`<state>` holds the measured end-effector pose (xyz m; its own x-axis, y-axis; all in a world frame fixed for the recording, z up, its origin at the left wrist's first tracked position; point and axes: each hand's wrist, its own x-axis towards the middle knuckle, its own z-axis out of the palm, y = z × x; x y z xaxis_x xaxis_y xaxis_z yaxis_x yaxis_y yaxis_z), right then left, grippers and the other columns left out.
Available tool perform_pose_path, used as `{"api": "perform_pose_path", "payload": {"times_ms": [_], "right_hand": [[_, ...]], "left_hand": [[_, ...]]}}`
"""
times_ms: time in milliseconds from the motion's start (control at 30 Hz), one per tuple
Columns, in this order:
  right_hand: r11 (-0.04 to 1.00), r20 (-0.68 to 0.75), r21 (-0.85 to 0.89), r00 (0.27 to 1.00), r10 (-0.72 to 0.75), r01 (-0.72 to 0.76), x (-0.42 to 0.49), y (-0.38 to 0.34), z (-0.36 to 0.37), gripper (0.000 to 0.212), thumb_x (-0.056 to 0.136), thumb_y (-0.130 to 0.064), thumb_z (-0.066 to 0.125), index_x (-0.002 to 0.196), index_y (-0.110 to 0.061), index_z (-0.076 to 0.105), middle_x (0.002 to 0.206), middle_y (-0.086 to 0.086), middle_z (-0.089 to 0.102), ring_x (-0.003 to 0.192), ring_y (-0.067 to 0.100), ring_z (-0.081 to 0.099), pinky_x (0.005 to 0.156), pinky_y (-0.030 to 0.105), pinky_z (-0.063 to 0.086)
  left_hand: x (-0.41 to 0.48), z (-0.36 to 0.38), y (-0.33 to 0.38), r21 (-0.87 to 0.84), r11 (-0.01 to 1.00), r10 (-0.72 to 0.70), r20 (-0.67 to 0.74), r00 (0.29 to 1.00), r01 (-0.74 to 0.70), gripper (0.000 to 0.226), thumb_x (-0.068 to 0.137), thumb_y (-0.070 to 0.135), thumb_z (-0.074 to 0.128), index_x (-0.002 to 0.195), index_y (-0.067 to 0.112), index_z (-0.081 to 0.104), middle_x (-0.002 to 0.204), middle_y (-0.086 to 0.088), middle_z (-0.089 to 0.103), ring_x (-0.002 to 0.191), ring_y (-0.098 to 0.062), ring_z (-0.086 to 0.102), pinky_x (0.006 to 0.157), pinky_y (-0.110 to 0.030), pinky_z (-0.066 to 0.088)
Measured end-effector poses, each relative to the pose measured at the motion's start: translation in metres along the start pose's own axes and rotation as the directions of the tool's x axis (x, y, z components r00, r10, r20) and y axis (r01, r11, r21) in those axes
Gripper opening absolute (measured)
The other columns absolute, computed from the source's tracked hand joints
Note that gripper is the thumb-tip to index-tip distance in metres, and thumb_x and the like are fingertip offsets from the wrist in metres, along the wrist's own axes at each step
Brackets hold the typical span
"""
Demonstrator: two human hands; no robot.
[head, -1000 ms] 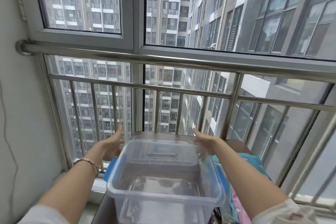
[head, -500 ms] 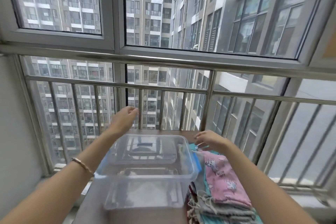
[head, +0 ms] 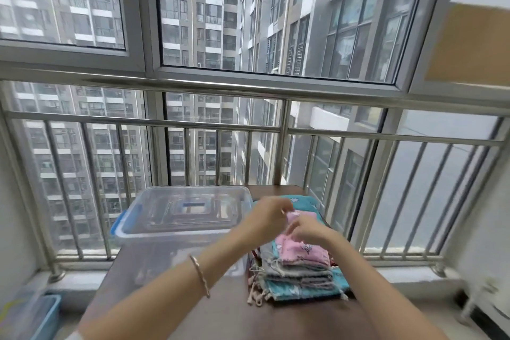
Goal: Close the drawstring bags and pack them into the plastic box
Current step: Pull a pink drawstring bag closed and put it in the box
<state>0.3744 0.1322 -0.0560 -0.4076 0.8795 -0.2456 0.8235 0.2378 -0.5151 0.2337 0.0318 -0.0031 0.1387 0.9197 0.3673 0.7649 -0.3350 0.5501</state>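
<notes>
A clear plastic box [head: 179,232] with blue side latches stands open at the left of the brown table [head: 220,312]. To its right lies a stack of drawstring bags, with a pink bag [head: 303,252] on top, grey bags [head: 298,273] under it and a teal bag [head: 300,288] at the bottom. Their loose cords hang off the stack's left side. My left hand [head: 269,219] and my right hand [head: 306,229] meet over the far end of the pink bag, fingers curled and pinching its top edge. The image is blurred there.
A steel railing [head: 193,124] and window glass stand right behind the table's far edge. Another teal cloth [head: 306,200] lies behind the stack. A blue-rimmed bin [head: 41,315] sits on the floor at the lower left. White walls close in on both sides.
Both hands left the box's far rim and came right, onto the pink bag. The view swung to the right and down, so the box now lies left of centre.
</notes>
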Motion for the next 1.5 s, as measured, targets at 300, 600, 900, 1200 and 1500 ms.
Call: {"api": "perform_pose_path", "payload": {"times_ms": [300, 600, 900, 1200, 1500], "right_hand": [[0.885, -0.059, -0.458, 0.996, 0.061, -0.082, -0.029, 0.029, 0.017, 0.033, 0.073, -0.003, 0.063, 0.065, -0.021, 0.036, 0.069, 0.002, 0.041, 0.065, 0.02, 0.045, 0.049, 0.027, 0.032], [0.917, -0.106, -0.396, 0.994, 0.01, -0.051, -0.029, 0.03, -0.003, 0.029, 0.086, 0.001, 0.038, 0.074, -0.024, 0.042, 0.083, 0.0, 0.048, 0.083, 0.023, 0.051, 0.06, 0.03, 0.035], [0.995, -0.196, 0.085, 0.978, 0.075, -0.06, -0.019, 0.007, -0.049, 0.01, 0.084, -0.004, 0.052, 0.091, -0.006, 0.059, 0.083, 0.008, 0.053, 0.065, 0.016, 0.046, 0.055, 0.027, 0.035], [0.936, -0.629, 0.276, 0.777, 0.004, 0.219, -0.037, -0.002, -0.064, 0.015, 0.093, -0.004, 0.051, 0.099, -0.012, 0.062, 0.091, 0.004, 0.063, 0.085, 0.016, 0.059, 0.061, 0.021, 0.047], [0.864, -0.577, 0.313, 0.801, -0.157, 0.395, -0.08, -0.042, -0.059, 0.02, 0.097, -0.015, 0.051, 0.088, -0.01, 0.068, 0.082, 0.004, 0.065, 0.079, 0.015, 0.058, 0.069, 0.026, 0.042]], "left_hand": [[-0.017, 0.084, 0.008, 0.631, 0.776, -0.239, 0.279, 0.93, 0.011, 0.029, 0.09, -0.004, 0.05, 0.116, 0.002, 0.063, 0.123, -0.014, 0.059, 0.116, -0.03, 0.056, 0.082, -0.034, 0.049], [-0.009, 0.07, 0.005, 0.542, 0.833, -0.17, 0.063, 0.983, 0.109, 0.027, 0.089, -0.005, 0.048, 0.111, 0.003, 0.06, 0.113, -0.014, 0.063, 0.101, -0.031, 0.062, 0.091, -0.041, 0.044], [0.02, 0.055, -0.003, -0.06, 0.94, -0.341, -0.081, 0.937, 0.337, 0.003, 0.096, 0.01, 0.043, 0.096, 0.011, 0.045, 0.093, -0.006, 0.053, 0.079, -0.02, 0.046, 0.06, -0.03, 0.039], [0.029, 0.036, -0.005, -0.331, 0.918, -0.288, -0.183, 0.94, 0.217, 0.022, 0.102, 0.017, 0.038, 0.095, 0.01, 0.058, 0.09, -0.006, 0.064, 0.083, -0.022, 0.064, 0.079, -0.042, 0.056], [-0.007, -0.033, 0.005, -0.321, 0.94, -0.172, -0.161, 0.972, 0.113, 0.036, 0.104, 0.02, 0.035, 0.068, 0.017, 0.042, 0.066, 0.005, 0.042, 0.058, -0.008, 0.037, 0.053, -0.016, 0.03]]}}
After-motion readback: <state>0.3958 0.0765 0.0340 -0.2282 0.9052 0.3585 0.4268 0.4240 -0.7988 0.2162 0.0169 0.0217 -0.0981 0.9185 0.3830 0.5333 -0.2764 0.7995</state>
